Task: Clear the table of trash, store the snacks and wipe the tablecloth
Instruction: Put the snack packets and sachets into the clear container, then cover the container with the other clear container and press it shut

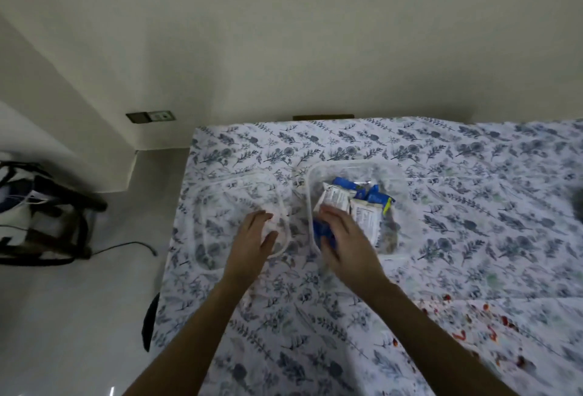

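Near the left edge of the counter, on the blue-floral white tablecloth (441,174), sit a clear rectangular plastic container (396,174) and, just left of it, its clear plastic lid (220,187) lying flat.

Left hand (257,238): over the lid's near right corner, fingers spread and loose, gripping nothing. Looks like it's reaching for the lid, likely to cap the box once it's loaded.

Right hand (342,238): at the container's near left corner, fingers curled around a blue snack wrapper (320,231). Motion blur there, so how firm the grip is I can't tell. Probably tucking the pack in below the rim.

Container contents: white snack packets with printed labels (336,200) leaning against each other, plus more blue-wrapped snacks (377,197) toward the far side. Packed loosely, top open.

Judgement: snack storing is nearly done; lid goes on next. Lid sits adjacent so one hand can swing it over without a reach.

Near right on the cloth: red spill stains (492,332), not yet wiped. No loose trash visible elsewhere on the cloth. Risk: a packet standing proud of the rim may block the lid from seating.
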